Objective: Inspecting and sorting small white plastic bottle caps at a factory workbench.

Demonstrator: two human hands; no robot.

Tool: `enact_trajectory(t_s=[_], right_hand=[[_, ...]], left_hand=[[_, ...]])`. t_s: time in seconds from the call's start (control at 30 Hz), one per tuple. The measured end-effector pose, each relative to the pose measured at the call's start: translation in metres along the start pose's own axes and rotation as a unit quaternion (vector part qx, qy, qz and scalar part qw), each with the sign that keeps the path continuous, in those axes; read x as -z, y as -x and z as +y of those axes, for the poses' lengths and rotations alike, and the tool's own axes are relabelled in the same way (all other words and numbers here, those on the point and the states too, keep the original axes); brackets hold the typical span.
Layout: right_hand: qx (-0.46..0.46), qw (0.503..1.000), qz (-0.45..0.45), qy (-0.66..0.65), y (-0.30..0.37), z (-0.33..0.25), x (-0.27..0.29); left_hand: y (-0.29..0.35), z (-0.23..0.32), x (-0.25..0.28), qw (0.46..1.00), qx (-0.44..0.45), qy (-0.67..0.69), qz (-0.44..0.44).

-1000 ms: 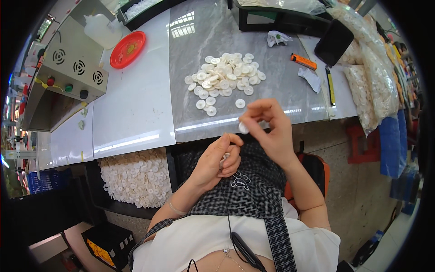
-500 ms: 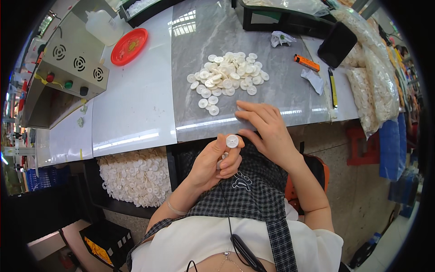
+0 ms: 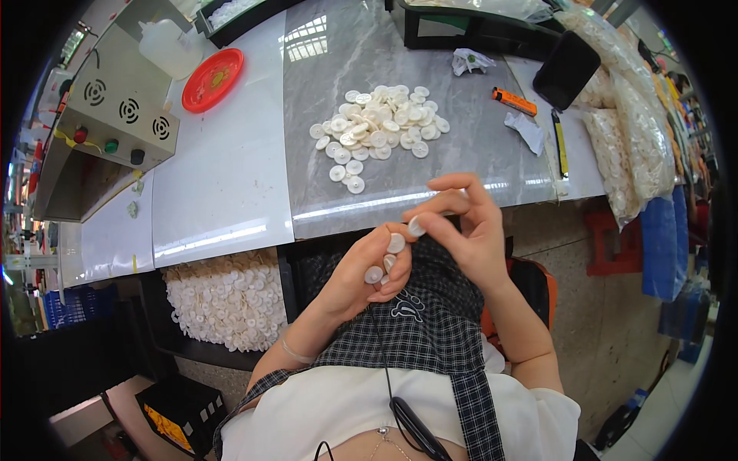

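Observation:
Above my lap, close to the table's front edge, my left hand (image 3: pixel 355 269) is curled around several small white plastic discs (image 3: pixel 395 243). One disc shows at the thumb and forefinger, and others show lower among the fingers. Just to its right, my right hand (image 3: pixel 475 238) pinches a single white disc (image 3: pixel 416 227) between thumb and forefinger, its other fingers raised and bent. On the grey table top beyond both hands lies a loose pile of similar discs (image 3: pixel 380 123), round with a small hub in the middle. A few have spread toward the near left side.
Under the table edge at left, a black bin (image 3: pixel 157 323) holds many white pieces. A metal box with buttons (image 3: pixel 115 115), a white bottle (image 3: pixel 171 50) and a red dish (image 3: pixel 192 98) stand left. An orange tube (image 3: pixel 513 101), cutter (image 3: pixel 560 146), phone-like black slab (image 3: pixel 567 69) and bags (image 3: pixel 615 154) are right.
My right hand, its fingers extended before, has closed in a pinch on a disc beside my left hand. More discs now show in my left hand. The view has shifted slightly.

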State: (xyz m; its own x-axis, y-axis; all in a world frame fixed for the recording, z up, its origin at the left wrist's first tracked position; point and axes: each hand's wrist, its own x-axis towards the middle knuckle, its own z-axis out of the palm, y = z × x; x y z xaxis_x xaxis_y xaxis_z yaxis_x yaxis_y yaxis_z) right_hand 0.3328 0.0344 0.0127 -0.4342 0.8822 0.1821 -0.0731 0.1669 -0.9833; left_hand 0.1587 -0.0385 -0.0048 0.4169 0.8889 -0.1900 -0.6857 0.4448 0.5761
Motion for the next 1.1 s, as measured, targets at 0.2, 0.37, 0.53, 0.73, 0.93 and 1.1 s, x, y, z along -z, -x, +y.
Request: enact_trajectory(t_s=[0.2,0.37,0.53,0.73,0.93,1.1], right_hand=[[-0.023,0.999,-0.013,-0.026,-0.002,-0.002,-0.013],[0.185,0.925,0.066,0.324,-0.036,0.017,0.004],[0.192,0.897,0.024,0.397,-0.034,0.032,0.005],[0.184,0.913,0.025,0.364,-0.024,0.026,0.005],[0.055,0.996,-0.047,-0.05,-0.005,0.009,-0.002],[0.078,0.99,-0.097,-0.066,-0.001,0.005,-0.012]], left_hand=[[-0.002,-0.002,0.007,0.999,-0.024,-0.041,-0.022],[0.001,-0.001,0.007,1.0,-0.015,0.021,-0.011],[0.001,0.0,0.005,0.999,-0.009,0.032,0.007],[0.001,-0.001,0.006,0.999,-0.019,0.027,0.01],[-0.001,0.001,0.009,0.998,-0.048,-0.01,0.036],[-0.003,0.001,0.018,0.999,-0.018,0.005,-0.036]])
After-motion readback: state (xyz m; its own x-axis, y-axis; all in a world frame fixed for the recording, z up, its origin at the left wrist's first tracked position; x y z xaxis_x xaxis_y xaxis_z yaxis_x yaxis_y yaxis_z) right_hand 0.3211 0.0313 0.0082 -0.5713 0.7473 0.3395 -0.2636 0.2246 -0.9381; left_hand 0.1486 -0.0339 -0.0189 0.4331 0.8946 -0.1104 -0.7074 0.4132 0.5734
